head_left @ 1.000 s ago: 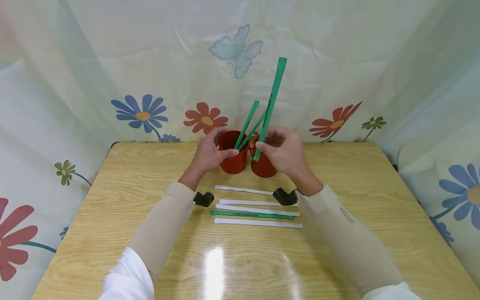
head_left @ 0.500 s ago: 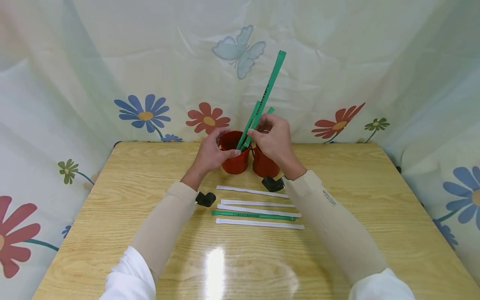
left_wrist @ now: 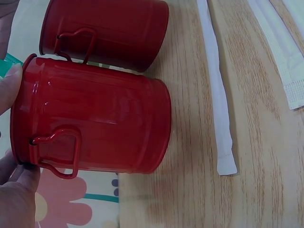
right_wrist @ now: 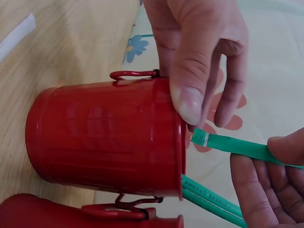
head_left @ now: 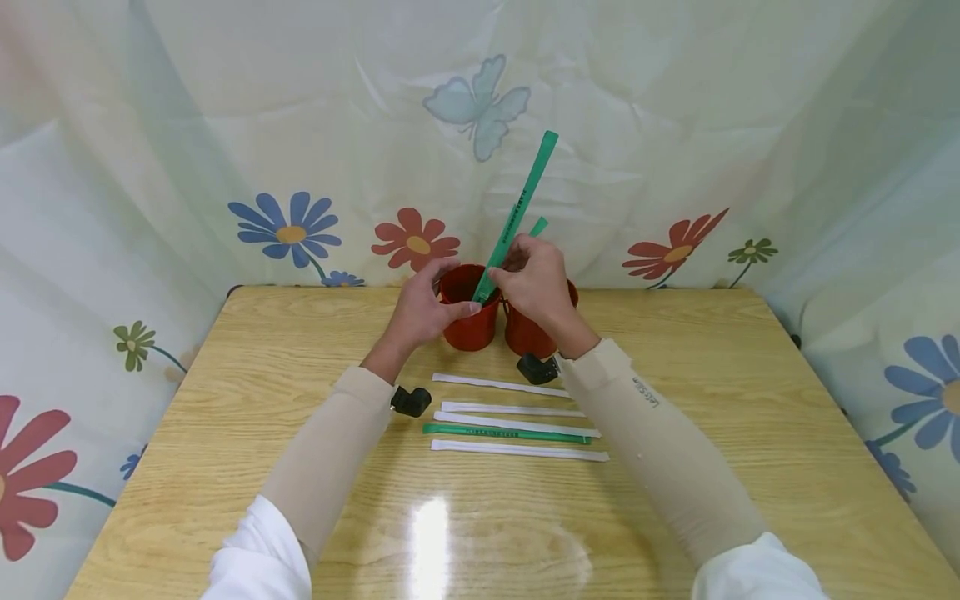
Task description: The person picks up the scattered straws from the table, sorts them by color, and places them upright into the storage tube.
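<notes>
Two small red metal buckets with side handles stand side by side at the back. My left hand (head_left: pixel 422 310) holds the left bucket (head_left: pixel 469 335) at its rim, thumb on the near side and fingers round the far side. Between thumb and fingers, my right hand (head_left: pixel 538 282) pinches a long green wrapped straw (head_left: pixel 527 193) with dark print, slanting up to the right. Its lower end (right_wrist: pixel 199 137) is just outside the bucket's mouth in the right wrist view. More green straws (right_wrist: pixel 209 199) lean out of that bucket. The right bucket (head_left: pixel 528 335) is partly behind my right hand.
In front of the buckets, several white wrapped straws (head_left: pixel 517 450) and one green wrapped straw (head_left: pixel 502 431) lie crosswise on the wooden table (head_left: pixel 300 375). A flower-printed curtain (head_left: pixel 337 100) hangs right behind the table's back edge.
My right hand has moved left from over the right bucket to the left bucket's mouth, and the green straw has come down with it. My left hand keeps its hold on the rim.
</notes>
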